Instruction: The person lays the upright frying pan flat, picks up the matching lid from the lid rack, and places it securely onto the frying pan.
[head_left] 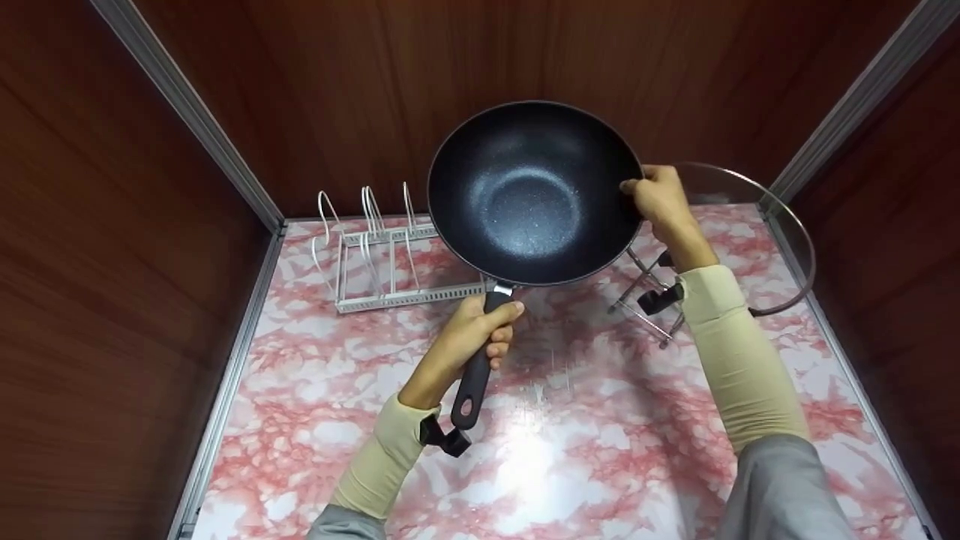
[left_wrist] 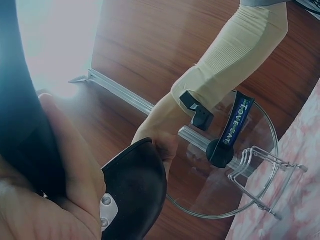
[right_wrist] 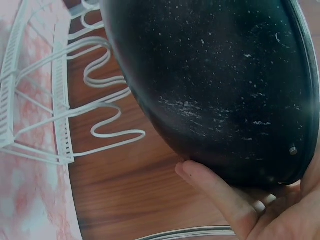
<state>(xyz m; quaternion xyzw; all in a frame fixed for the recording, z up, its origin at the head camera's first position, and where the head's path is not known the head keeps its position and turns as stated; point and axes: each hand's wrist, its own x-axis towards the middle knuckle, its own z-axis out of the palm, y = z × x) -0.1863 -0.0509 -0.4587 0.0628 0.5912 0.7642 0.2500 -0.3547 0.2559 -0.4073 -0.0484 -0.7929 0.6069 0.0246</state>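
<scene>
A black frying pan point(head_left: 529, 202), deep and wok-like, is held up above the table with its speckled inside facing the head camera. My left hand point(head_left: 476, 334) grips its black handle point(head_left: 471, 390), thumb lying across the top. At the pan's right edge, my right hand point(head_left: 664, 201) pinches the rim. A glass lid point(left_wrist: 192, 197) with a black knob point(left_wrist: 220, 154) stands upright in a small wire stand point(head_left: 649, 322), behind the right forearm in the head view. The right wrist view shows the pan's dark surface point(right_wrist: 210, 90) close up, with fingers at its edge.
A white wire rack point(head_left: 405, 298) with upright loops stands at the back left, partly behind the pan. The red-and-white marbled table point(head_left: 322, 420) is enclosed by brown wood-look panels point(head_left: 300, 82) with metal edge strips.
</scene>
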